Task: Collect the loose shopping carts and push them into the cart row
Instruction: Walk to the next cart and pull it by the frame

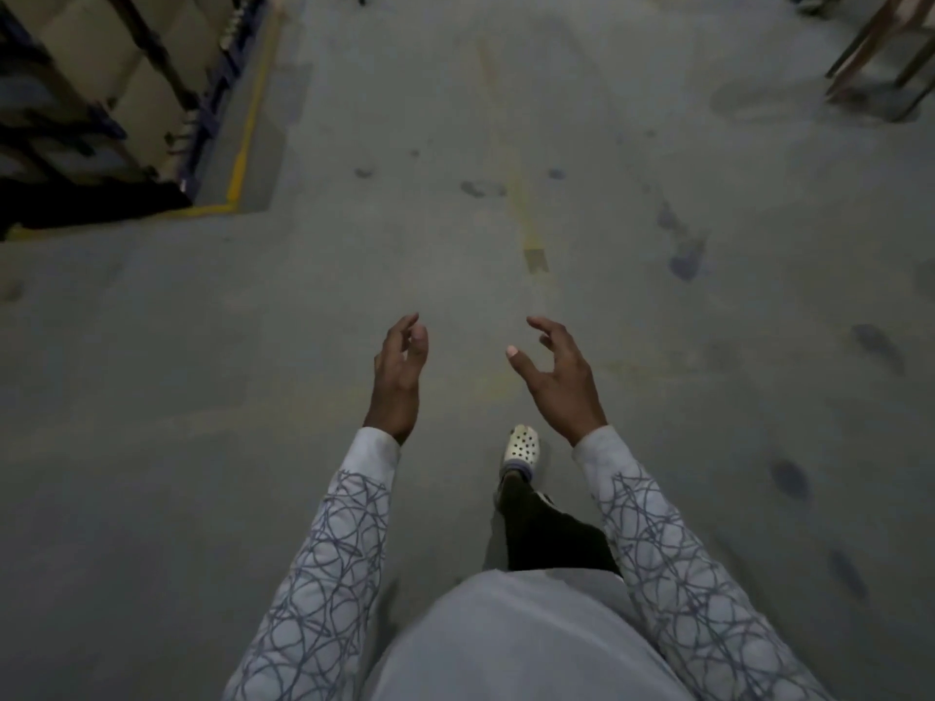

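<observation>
Racking (217,88), cut off up-left of our shoe (521,445), blurs; our left hand (397,379) and right hand (559,382) hang loosely curled, empty.

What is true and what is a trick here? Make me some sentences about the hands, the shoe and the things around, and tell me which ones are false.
1. The left hand and the right hand hold nothing. True.
2. The hands are pushing a shopping cart. False: no cart is in view, and both hands are out in front with the fingers loosely curled.
3. The shoe is white with little holes. True.
4. The cardboard boxes stand on the right. False: the cardboard boxes are at the upper left.
5. A yellow line is painted beside the boxes. True.
</observation>
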Tool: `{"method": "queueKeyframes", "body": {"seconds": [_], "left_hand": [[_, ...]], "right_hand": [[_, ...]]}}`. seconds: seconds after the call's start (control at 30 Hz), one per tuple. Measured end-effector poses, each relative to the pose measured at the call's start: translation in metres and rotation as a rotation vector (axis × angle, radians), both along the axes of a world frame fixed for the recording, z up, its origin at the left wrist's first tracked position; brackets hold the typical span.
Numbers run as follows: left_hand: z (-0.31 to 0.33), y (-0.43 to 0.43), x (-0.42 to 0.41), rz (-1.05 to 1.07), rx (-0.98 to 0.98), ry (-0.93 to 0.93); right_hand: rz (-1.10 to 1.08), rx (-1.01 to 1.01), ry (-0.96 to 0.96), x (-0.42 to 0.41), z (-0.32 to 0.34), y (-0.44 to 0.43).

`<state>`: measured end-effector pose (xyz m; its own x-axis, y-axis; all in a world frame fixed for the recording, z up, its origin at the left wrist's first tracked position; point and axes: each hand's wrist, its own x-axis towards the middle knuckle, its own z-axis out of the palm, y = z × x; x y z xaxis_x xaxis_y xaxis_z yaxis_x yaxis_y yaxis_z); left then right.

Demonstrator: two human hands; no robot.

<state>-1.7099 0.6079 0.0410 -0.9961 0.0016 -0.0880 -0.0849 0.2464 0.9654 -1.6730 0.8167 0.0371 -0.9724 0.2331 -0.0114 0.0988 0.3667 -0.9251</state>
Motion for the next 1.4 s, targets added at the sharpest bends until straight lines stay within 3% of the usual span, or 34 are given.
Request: {"method": "queueKeyframes", "body": {"seconds": [0.17,0.4,0.6,0.8,1.1,1.23,1.4], "left_hand": [[0.004,0.041,-0.134,-0.014,0.075,-0.061],[0.029,0.046,-0.276,0.106,0.109,-0.055],[0.001,0.028,-0.425,0.203,0.206,-0.096],[0.027,0.003,-0.654,0.144,0.24,0.054],[0.164,-0.028,-0.95,-0.07,0.164,0.291],[0.161,-0.027,-1.05,-0.082,0.189,0.31],[0.112,-0.016,-1.188,0.021,0.198,0.185]], "right_hand": [[0.167,-0.012,-0.1,-0.16,-0.013,0.048],[0.074,-0.1,-0.143,-0.366,0.004,0.074],[0.205,-0.083,-0.343,-0.502,-0.061,0.055],[0.242,-0.009,-0.566,-0.679,-0.11,0.041],[0.035,-0.139,-0.591,-0.914,-0.061,0.008],[-0.023,-0.166,-0.59,-1.02,-0.074,0.005],[0.068,-0.233,-0.557,-1.167,-0.077,-0.012]]}}
